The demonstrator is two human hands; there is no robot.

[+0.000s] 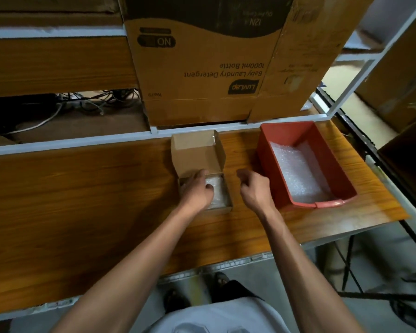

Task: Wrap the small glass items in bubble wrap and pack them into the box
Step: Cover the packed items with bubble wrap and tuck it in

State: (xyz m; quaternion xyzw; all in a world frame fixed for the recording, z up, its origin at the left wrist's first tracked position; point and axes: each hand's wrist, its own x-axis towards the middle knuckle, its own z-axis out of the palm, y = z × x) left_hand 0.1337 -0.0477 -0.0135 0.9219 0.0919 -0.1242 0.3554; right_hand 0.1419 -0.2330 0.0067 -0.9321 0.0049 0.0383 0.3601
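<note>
The bin (341, 164) at right of frame is red, lined with clear, dimpled bubble wrap (298, 171). The small box (197, 150) at centre is plain brown, on an orange wood-grain table (82, 200).

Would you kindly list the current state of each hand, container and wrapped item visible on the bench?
small cardboard box: lid open, standing upright behind it.
bubble-wrapped bundle: lying inside the small box, under the left hand.
left hand: resting on the bundle, fingers curled.
right hand: loosely curled beside the box, holding nothing visible.
red bin: open-topped, bubble wrap lying inside.
large carton: on the shelf, its print upside down.
</note>
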